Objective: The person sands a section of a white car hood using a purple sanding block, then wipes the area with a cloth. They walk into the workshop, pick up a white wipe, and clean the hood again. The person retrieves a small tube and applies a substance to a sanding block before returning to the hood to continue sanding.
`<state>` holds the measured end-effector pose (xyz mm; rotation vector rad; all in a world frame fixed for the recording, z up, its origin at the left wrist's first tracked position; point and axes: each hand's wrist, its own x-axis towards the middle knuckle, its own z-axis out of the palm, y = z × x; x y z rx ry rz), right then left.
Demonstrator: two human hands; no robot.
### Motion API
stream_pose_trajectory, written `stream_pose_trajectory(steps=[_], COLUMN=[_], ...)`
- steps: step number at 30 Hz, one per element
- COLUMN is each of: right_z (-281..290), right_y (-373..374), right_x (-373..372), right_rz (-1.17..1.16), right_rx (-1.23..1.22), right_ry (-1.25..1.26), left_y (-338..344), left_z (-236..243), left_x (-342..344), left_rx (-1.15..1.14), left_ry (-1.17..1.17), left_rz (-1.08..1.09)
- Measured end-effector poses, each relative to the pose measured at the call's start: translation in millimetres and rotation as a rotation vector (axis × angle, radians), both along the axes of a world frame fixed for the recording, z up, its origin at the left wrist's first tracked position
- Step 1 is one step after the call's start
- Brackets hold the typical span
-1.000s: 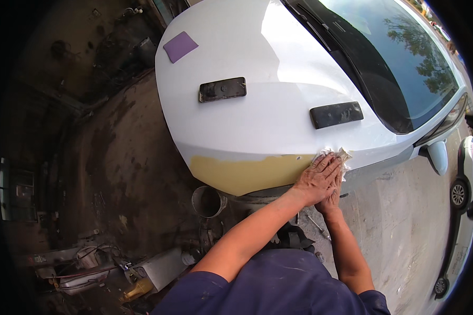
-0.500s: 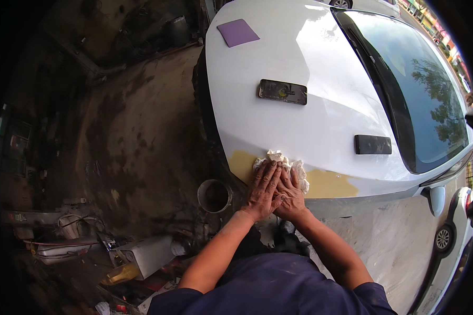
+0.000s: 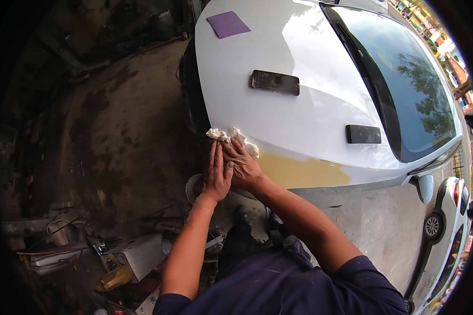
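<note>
A crumpled white cloth [image 3: 242, 142] lies on the front corner of a white car hood [image 3: 236, 100]. Flat on it, with fingers stretched out, presses my right hand [image 3: 242, 165]. My left hand [image 3: 217, 176] is close against the right one, its fingers straight and side by side, the tips at the cloth's near edge. Neither hand is curled round the cloth, though part of it is hidden beneath them. A tan-yellow patch [image 3: 299, 170] runs along the hood's near edge, to the right of my hands.
On the hood rest a dark phone [image 3: 275, 83], a black block [image 3: 363, 134] and a purple sheet [image 3: 228, 24]. A bucket [image 3: 193, 189] stands below my left hand. Tools and scrap, including a grey metal box [image 3: 139, 257], clutter the lower left. Another white car [image 3: 441, 241] is at right.
Both hands have slid left with the cloth, toward the front corner of the hood. More of the tan-yellow patch shows to their right. The whole view has shifted slightly.
</note>
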<state>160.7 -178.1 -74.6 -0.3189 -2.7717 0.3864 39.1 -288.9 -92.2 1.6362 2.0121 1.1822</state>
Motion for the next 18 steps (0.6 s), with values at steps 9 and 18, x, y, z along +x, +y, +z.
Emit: stream_pose_trajectory(steps=[9, 18], right_z=[-18.1, -22.4], right_y=[-26.5, 24.5], right_x=[118.1, 281.4], right_rz=[0.129, 0.232], right_rx=[0.013, 0.104], right_ry=[-0.047, -0.177], left_y=[-48.9, -27.2], left_z=[-16.9, 0.7], left_x=[121.5, 286.8], left_rx=[0.037, -0.121], left_ry=[0.171, 0.244], left_rz=[0.061, 0.154])
